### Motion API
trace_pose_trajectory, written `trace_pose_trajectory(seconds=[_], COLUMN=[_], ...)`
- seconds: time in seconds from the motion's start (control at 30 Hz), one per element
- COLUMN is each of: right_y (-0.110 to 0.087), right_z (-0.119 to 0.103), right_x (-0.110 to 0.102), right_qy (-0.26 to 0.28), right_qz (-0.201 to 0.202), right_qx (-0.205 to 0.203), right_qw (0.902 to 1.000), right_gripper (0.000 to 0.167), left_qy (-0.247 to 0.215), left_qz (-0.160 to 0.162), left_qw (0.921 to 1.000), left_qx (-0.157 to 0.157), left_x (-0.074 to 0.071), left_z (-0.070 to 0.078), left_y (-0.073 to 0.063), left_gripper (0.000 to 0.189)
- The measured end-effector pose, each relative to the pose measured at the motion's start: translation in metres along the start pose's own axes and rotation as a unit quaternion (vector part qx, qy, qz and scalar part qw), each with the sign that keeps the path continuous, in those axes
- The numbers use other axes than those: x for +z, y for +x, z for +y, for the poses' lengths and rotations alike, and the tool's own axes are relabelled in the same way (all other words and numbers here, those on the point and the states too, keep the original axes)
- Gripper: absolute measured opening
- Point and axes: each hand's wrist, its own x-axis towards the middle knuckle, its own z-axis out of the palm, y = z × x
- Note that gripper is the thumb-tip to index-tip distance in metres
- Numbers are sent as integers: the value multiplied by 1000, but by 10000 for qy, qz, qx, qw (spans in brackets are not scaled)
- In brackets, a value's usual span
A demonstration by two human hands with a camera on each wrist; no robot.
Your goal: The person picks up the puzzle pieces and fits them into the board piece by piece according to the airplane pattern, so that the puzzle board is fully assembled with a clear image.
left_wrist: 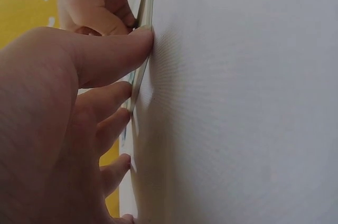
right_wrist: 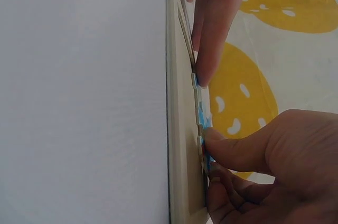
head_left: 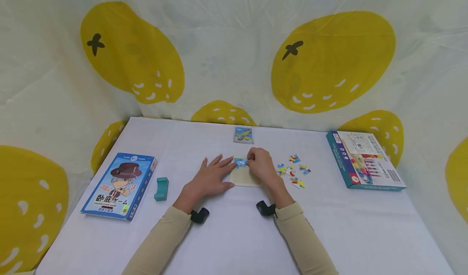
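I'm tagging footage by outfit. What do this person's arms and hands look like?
The left sleeve and right sleeve are long, plain and beige. A small, rounded black wrist camera is worn on each side. The left hand and right hand wear no gloves.

The counter (head_left: 234, 234) is white. A flat tan tray (head_left: 244, 180) lies near the middle. From the tray, a little plane picture (head_left: 243, 135) is at twelve o'clock. Loose puzzle pieces (head_left: 290, 171) lie at three, and a flat box (head_left: 369, 161) lies farther out. At nine sits a green block (head_left: 163, 189), near a blue box (head_left: 118, 185).
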Motion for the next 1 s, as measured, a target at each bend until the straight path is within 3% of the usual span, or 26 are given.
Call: trace_pose_trajectory(seconds=[0.33, 0.6, 0.83, 1.0], right_y=[-1, 2, 5, 3], right_z=[2, 2, 15, 28], right_x=[1, 0, -4, -20], right_qy=[-148, -315, -29, 225], right_qz=[75, 88, -15, 3], right_qx=[-166, -220, -489, -531], right_qw=[9997, 9992, 9988, 9983], right_gripper=[6, 7, 6, 6], left_qy=[-11, -12, 183, 159], left_qz=[-16, -37, -61, -178], left_qw=[10000, 9997, 9994, 9995], left_qx=[-42, 234, 289, 219], left_x=[-2, -2, 1, -3], left_z=[3, 5, 8, 13], left_y=[1, 4, 6, 6], left_gripper=[69, 71, 70, 71])
